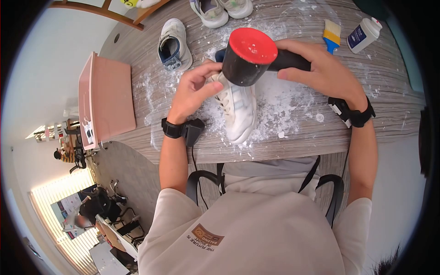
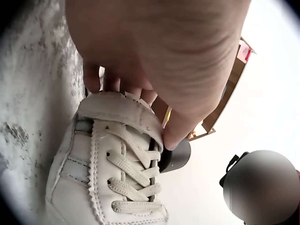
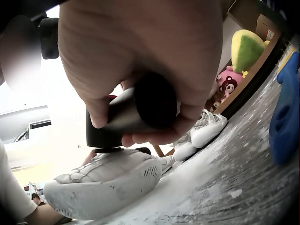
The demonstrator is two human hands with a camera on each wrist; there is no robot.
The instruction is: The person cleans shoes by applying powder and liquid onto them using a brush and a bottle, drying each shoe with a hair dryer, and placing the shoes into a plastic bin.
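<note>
On the powder-marked table, a white lace-up sneaker [image 1: 240,117] points its toe toward the person. The left hand [image 1: 195,91] grips it at the tongue, with the thumb on one side and the fingers behind, as the left wrist view shows on the tongue [image 2: 117,110]. In the right hand [image 1: 316,68] is the handle of a black handheld device with a red round top [image 1: 253,45]. Its black barrel [image 3: 101,131] stands over the sneaker's opening, its lower end close above the shoe. Part of the sneaker's heel is hidden behind the device.
Another white sneaker [image 1: 175,46] stands at the upper left, and a pair of light shoes [image 1: 220,11] at the far edge. A blue-and-yellow brush [image 1: 332,36] and a white bottle [image 1: 364,35] lie at the right. A pink bin [image 1: 110,94] is on the left.
</note>
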